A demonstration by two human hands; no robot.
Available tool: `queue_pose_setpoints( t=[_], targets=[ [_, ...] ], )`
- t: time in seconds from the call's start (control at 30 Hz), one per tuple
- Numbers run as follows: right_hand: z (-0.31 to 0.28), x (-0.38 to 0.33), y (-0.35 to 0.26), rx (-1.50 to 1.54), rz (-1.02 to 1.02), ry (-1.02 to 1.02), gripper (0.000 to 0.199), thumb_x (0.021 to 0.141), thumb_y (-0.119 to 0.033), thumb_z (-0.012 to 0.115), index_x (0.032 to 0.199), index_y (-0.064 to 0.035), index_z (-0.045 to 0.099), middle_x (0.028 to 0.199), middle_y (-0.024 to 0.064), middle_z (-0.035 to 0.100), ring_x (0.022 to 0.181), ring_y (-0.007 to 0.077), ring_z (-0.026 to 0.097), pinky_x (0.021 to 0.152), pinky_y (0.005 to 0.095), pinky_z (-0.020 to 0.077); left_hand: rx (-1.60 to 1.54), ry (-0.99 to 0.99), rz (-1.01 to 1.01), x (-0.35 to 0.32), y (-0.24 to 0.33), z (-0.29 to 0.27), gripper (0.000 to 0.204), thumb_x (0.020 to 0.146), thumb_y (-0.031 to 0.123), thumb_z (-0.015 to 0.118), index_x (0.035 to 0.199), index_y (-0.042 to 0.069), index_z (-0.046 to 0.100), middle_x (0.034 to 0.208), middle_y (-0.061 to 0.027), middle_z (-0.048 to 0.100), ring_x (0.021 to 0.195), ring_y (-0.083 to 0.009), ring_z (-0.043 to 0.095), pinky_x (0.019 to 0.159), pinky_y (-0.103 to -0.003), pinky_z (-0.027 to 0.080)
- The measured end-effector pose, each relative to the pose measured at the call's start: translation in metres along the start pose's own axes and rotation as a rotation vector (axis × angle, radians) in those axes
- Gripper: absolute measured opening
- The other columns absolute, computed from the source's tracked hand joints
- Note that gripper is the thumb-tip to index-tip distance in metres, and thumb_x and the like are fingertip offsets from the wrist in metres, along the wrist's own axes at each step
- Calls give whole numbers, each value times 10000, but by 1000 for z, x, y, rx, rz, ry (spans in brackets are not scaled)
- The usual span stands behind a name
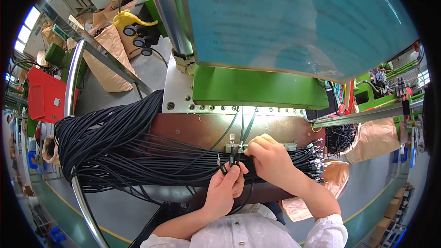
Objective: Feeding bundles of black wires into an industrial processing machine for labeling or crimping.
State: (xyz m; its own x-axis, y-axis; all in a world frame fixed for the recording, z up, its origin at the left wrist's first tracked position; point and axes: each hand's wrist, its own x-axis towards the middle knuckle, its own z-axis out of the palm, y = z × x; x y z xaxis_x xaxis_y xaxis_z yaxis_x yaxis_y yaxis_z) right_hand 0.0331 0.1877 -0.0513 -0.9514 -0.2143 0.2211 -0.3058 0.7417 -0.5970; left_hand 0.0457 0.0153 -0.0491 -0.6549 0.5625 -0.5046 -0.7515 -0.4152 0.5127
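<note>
My left hand (226, 187) is closed round a few black cable ends (233, 160) with metal-tipped connectors. One has a flat silver plug pointing up, and another leans off to the left. Just right of them, my right hand (272, 160) is closed with thumb and forefinger close to the connectors; what it pinches, if anything, is hidden by the fingers. Behind both hands lies a small metal fixture (289, 146) on the brown bench plate (183, 131). A thick bundle of black cables (174, 167) runs across the bench under my hands.
The bundle hangs over a chrome rail (76, 76) on the left; its connector ends (317, 160) lie right. A green machine block (257, 87) and a blue-tinted panel (294, 23) stand ahead. Paper sacks (108, 57) are left, with another (374, 140) right. A red box (46, 94) is far left.
</note>
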Motion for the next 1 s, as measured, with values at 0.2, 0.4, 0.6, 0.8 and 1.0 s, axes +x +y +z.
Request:
queue_pose_setpoints(
  t=[0.2, 0.4, 0.6, 0.8, 1.0],
  targets=[
    [-3, -1, -1, -26, 39, -49, 163, 661, 49, 597, 781, -34, 525, 752, 90, 523, 750, 280, 541, 648, 363, 470, -21, -39, -1, -1, -3, 0, 217, 1002, 221, 381, 993, 50, 515, 598, 22, 357, 519, -61, 298, 470, -222, 252],
    [0, 4, 2, -8, 48, -44, 158, 666, 42, 597, 783, -34, 524, 755, 92, 525, 745, 283, 541, 641, 362, 469, -48, -65, -26, -3, -7, -3, 235, 1005, 229, 374, 1004, 42, 515, 620, 8, 384, 531, -65, 316, 480, -217, 268],
    [2, 0, 3, 89, 120, -30, 160, 673, 59, 599, 792, -24, 534, 777, 108, 545, 759, 308, 558, 637, 373, 466, -56, -52, -28, -7, -6, -4, 248, 1007, 238, 368, 1007, 38, 514, 619, 3, 387, 532, -70, 319, 485, -215, 276],
    [-3, 2, 3, -49, -11, -37, 172, 666, 14, 601, 822, -29, 540, 829, 94, 556, 785, 297, 569, 660, 377, 475, -51, -91, -53, -4, -5, -3, 261, 1010, 238, 354, 1021, 32, 513, 621, 1, 392, 531, -75, 324, 487, -217, 283],
    [-17, -20, 16, -273, -219, 289, 253, 663, -40, 605, 912, -34, 560, 927, 84, 558, 849, 264, 564, 717, 348, 484, 202, -185, -245, -8, 6, 15, 281, 1012, 253, 356, 1036, 19, 509, 621, 1, 394, 529, -73, 318, 484, -212, 282]
  ],
)
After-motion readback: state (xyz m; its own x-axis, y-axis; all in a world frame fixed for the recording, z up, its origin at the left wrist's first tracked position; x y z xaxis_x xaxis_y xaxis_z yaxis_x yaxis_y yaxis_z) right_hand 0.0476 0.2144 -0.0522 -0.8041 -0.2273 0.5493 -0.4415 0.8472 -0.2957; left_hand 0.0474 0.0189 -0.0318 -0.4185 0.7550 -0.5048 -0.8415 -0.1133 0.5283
